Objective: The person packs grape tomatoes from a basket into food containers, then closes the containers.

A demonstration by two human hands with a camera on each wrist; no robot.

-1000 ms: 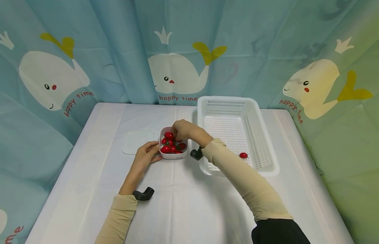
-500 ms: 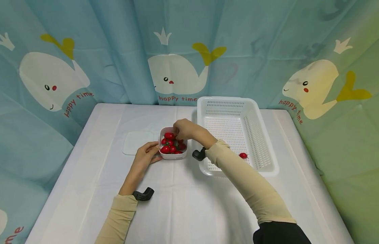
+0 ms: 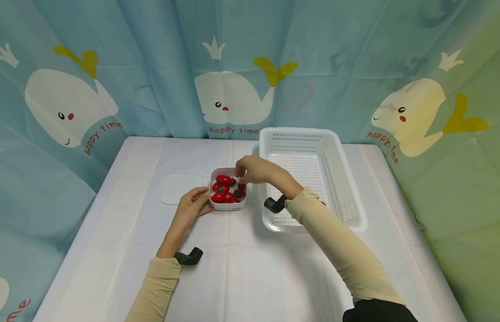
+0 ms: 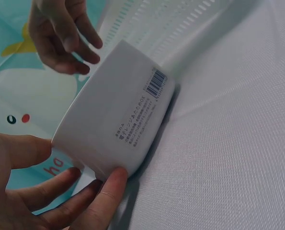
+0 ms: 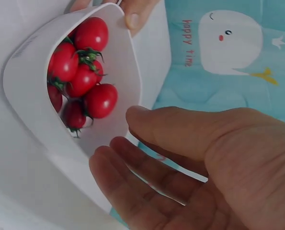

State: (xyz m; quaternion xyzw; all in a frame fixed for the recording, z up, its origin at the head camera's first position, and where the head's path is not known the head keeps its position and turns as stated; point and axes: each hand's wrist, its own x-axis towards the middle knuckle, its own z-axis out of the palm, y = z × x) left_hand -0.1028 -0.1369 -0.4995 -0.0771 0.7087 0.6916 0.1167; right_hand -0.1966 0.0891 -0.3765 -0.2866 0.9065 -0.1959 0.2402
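A small white container (image 3: 230,207) holding several red cherry tomatoes (image 5: 101,100) with green calyxes stands mid-table. My left hand (image 3: 191,203) holds its left end; in the left wrist view the thumb is at the rim and fingertips press the lower wall (image 4: 113,96). Over the container's right rim hovers my right hand (image 3: 258,171). The right wrist view shows that hand (image 5: 199,153) with thumb and fingers apart, nothing between them. A sliver of one cherry tomato (image 3: 323,203) shows in the white basket (image 3: 348,179), mostly behind my right sleeve.
Left of the container lies a translucent lid (image 3: 181,188), flat on the white tablecloth (image 3: 217,277). The basket with perforated walls takes up the back right. A blue curtain (image 3: 161,67) with whale prints hangs behind the table.
My right hand has drawn back from inside the container to its right rim, uncovering more tomatoes. The right sleeve moved right, covering most of the basket's tomato. My left hand stayed still.
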